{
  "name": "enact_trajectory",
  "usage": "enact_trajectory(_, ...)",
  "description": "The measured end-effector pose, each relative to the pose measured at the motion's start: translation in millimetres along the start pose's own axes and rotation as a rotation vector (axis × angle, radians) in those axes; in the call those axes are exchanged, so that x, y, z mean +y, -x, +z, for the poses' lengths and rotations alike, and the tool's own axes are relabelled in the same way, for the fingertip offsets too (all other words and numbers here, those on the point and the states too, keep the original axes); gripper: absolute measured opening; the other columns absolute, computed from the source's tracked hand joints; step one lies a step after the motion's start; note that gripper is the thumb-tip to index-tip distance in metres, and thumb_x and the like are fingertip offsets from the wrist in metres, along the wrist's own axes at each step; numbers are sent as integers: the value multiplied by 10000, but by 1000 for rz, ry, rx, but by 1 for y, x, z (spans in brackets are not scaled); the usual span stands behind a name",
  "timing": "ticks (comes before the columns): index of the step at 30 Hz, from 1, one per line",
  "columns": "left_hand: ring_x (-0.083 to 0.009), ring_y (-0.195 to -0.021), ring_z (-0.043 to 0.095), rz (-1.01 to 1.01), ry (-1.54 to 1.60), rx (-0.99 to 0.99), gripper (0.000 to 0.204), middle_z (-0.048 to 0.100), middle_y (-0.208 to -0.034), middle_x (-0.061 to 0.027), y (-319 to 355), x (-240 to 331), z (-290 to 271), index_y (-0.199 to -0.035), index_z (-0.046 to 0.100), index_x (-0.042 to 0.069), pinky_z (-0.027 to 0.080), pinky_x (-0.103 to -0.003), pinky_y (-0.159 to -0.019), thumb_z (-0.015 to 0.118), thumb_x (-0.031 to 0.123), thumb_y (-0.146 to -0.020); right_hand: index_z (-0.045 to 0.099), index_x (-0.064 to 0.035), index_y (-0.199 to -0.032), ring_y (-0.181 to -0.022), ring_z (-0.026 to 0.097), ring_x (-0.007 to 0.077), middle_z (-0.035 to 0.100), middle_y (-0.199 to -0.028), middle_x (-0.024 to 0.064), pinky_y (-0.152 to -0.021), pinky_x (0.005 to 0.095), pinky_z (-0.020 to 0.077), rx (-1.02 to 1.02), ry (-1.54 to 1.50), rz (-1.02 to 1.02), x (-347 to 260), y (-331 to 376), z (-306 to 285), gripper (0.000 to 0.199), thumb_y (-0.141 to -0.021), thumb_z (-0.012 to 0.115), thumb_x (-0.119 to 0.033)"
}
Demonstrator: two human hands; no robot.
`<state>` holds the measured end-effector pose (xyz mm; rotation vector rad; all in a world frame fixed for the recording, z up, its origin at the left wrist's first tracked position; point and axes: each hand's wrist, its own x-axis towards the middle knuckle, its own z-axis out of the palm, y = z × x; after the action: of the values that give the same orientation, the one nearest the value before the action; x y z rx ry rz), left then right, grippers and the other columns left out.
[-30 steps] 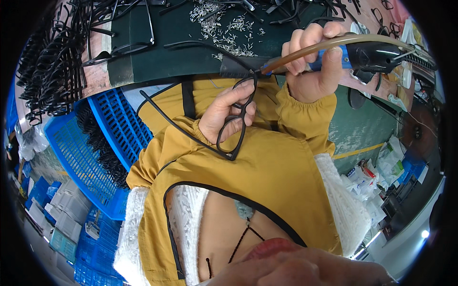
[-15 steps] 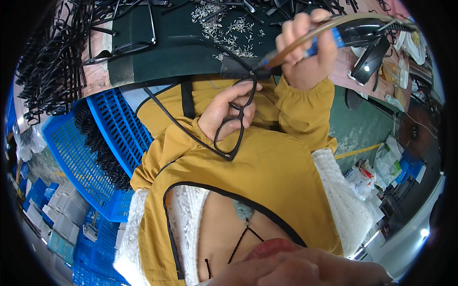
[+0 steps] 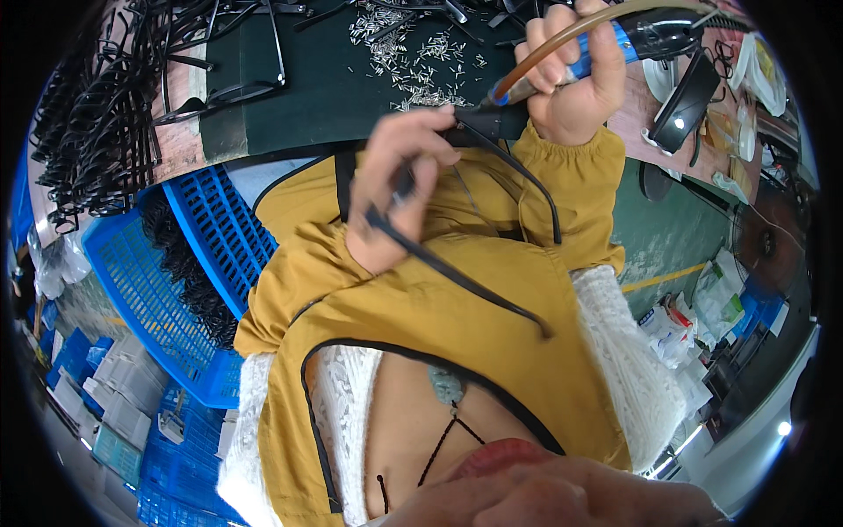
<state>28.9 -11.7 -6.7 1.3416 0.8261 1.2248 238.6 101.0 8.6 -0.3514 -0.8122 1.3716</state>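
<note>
My left hand [image 3: 395,180], partly blurred, is closed round a black eyeglass frame [image 3: 457,274] just off the table's near edge. Both temples stick out to the right, and my fingers hide most of the front. In my right hand [image 3: 575,92] is a blue and black electric screwdriver [image 3: 663,40], a brown tube [image 3: 637,12] curving over it. Its tip points down and left, close to the fingertips of my left hand and the frame's upper hinge. Whether the tip touches the frame, I cannot tell. Small silver screws [image 3: 430,66] lie scattered on the dark mat beyond.
A heap of black eyeglass frames [image 3: 97,114] covers the table's left side, with one open frame [image 3: 219,101] on the dark mat [image 3: 290,123]. Blue baskets [image 3: 167,329] stand below left. A black oblong object [image 3: 683,105] lies at the right, a fan [image 3: 766,239] beyond it.
My left hand has turned the eyeglass frame over, so its temples swing from the left to the right. The screwdriver has shifted slightly right and up.
</note>
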Motion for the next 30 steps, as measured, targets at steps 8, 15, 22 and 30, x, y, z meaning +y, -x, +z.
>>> enact_trajectory(8,-400,-1200,670,51,-210,-29,291,618,-1360,-313,26,-11,-1,-1145,640,-7,527,-382,-1002,578,-146,-896,495,-103,-1137,-557,448,130,450,-709,23,-471,267,370,-86,73,94,10,16,12,274,-1002,690,-241)
enact_trajectory(15,-387,-1192,685,94,-148,-9,219,702,-1171,-259,28,-17,-2,-1106,629,-35,533,-357,-972,589,-135,-915,473,-89,-1068,-512,420,125,429,-671,26,-452,258,349,-69,80,105,9,2,34,232,-997,669,-190)
enact_trajectory(22,-403,-1228,671,145,-4,69,190,707,-1065,-224,29,-33,2,-1093,624,-49,534,-375,-967,584,-145,-934,469,-92,-1010,-488,388,114,409,-653,23,-420,252,320,-102,123,134,16,0,37,190,-993,649,-148)
enact_trajectory(30,-382,-1222,642,-27,-45,-24,127,592,-1366,-322,32,-25,-11,-1131,603,-38,499,-434,-1061,564,58,-1057,535,-98,-1060,-556,424,104,451,-741,4,-458,251,345,-75,-42,259,14,22,4,156,-1031,580,-244)
